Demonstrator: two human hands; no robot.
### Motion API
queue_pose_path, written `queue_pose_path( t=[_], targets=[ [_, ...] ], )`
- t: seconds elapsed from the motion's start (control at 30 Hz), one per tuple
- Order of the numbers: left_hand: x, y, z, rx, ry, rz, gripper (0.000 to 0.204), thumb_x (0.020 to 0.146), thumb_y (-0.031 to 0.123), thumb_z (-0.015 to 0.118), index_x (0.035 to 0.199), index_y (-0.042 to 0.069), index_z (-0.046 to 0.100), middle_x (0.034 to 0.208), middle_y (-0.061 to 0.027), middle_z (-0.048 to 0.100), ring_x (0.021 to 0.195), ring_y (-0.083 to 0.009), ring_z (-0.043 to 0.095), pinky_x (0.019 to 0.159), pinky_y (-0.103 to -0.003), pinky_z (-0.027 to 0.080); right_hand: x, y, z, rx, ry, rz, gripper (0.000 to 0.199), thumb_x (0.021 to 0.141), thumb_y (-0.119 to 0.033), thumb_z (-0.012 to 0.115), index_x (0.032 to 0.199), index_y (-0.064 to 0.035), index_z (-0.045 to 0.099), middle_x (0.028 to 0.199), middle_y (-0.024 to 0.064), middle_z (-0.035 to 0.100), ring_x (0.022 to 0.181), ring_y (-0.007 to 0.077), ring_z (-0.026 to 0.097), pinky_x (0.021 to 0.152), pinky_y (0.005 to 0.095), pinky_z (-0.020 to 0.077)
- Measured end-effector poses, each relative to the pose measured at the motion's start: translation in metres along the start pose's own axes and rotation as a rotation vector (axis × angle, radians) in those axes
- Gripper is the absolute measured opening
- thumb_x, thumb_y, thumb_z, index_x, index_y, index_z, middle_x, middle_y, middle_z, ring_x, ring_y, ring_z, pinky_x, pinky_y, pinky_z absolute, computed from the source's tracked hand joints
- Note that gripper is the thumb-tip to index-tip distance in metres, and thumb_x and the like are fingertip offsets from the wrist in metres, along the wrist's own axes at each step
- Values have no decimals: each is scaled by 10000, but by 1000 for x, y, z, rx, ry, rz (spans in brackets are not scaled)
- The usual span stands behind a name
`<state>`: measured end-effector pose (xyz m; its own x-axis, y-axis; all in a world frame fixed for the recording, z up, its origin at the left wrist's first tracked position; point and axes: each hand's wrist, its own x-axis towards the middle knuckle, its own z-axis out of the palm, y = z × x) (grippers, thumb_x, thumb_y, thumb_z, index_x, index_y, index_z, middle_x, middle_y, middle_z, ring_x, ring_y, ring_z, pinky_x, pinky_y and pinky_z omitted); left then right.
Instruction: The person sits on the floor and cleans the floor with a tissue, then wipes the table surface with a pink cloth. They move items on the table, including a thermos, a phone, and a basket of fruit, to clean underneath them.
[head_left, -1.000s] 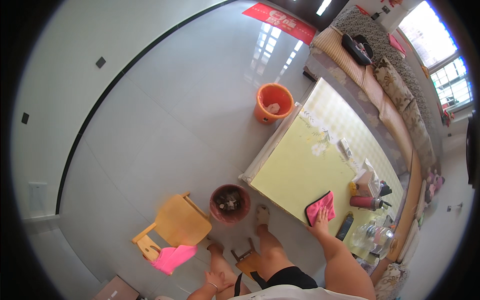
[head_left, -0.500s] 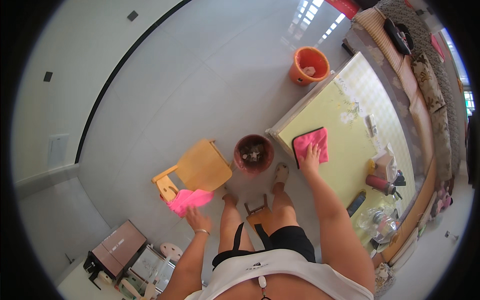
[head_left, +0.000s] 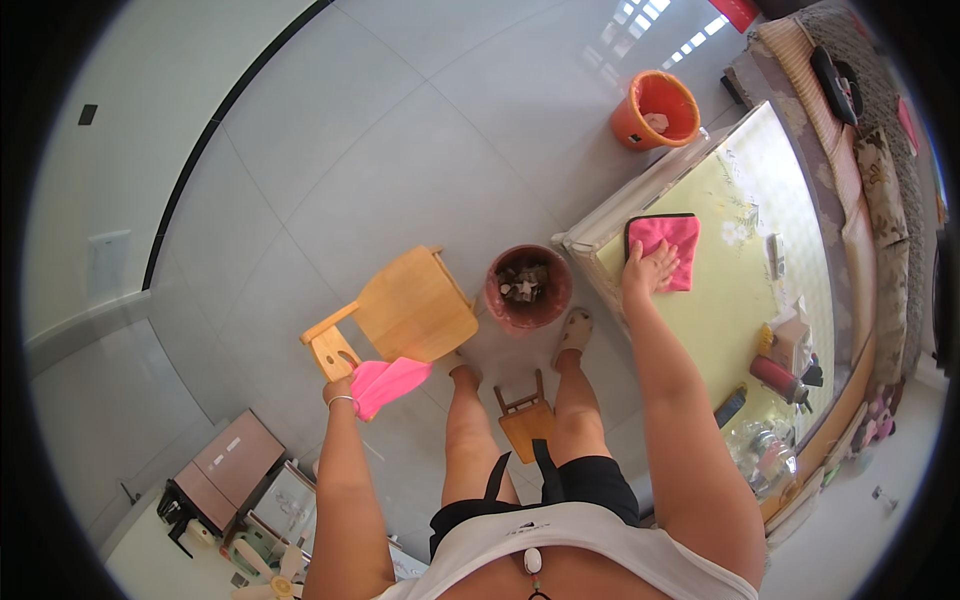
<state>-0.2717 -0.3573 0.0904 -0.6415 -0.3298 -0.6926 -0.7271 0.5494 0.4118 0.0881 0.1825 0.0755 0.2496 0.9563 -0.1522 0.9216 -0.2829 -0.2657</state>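
Left hand (head_left: 345,392), lower left of centre: closed round folded pink cloth (head_left: 392,383), loose end hanging over wooden stool (head_left: 408,315); could catch stool corner.

Small stool (head_left: 525,418) between legs, brown bin (head_left: 528,288) at feet: trip risk, tight room.

Right hand (head_left: 648,268), right of centre: flat, fingers spread, pressing second pink cloth (head_left: 668,247) near table edge (head_left: 592,262); cloth could slide off. Open floor upper left.

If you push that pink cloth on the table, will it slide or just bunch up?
The pink cloth lies flat under the right hand on the smooth, shiny yellow table, so it would probably slide easily. It looks soft and thin, so it would likely flop and wrinkle when lifted, like the pink rag drooping from the left hand.
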Motion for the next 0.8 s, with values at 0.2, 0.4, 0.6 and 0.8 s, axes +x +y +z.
queue_pose_path(
  t=[0.2, 0.4, 0.6, 0.8],
  targets=[
    [11, -12, -13, -138, -36, 17, 363, 792, 15, 765, 1135, -35, 655, 1020, -132, 698, 854, -263, 688, 735, -377, 567, 0, -10, 36, -145, 251, 51, 658, 943, -438, 551, 1488, -125, 356, 1614, 89, 274, 1502, 342, 186, 1193, 554, 153],
    [15, 18, -15, -196, -331, 50, 439, 801, -39, 678, 1227, -18, 577, 1064, -139, 670, 889, -299, 693, 747, -415, 594, 8, -5, 35, -237, 332, -23, 626, 936, -408, 522, 1465, -103, 387, 1595, 111, 311, 1489, 345, 225, 1197, 522, 171],
    [30, 48, -33, -180, -396, 53, 483, 745, -134, 561, 1217, -31, 558, 1074, -186, 663, 884, -324, 704, 722, -439, 614, 6, -2, 40, -274, 335, -19, 609, 933, -400, 516, 1456, -108, 409, 1591, 112, 324, 1480, 341, 249, 1193, 521, 185],
    [54, 45, -84, -179, -339, 66, 503, 749, -133, 558, 1241, -28, 546, 1073, -182, 663, 877, -326, 707, 717, -452, 616, 3, -8, 35, -235, 323, -32, 604, 936, -394, 512, 1458, -108, 412, 1599, 109, 311, 1486, 336, 239, 1200, 506, 178]
  ],
)
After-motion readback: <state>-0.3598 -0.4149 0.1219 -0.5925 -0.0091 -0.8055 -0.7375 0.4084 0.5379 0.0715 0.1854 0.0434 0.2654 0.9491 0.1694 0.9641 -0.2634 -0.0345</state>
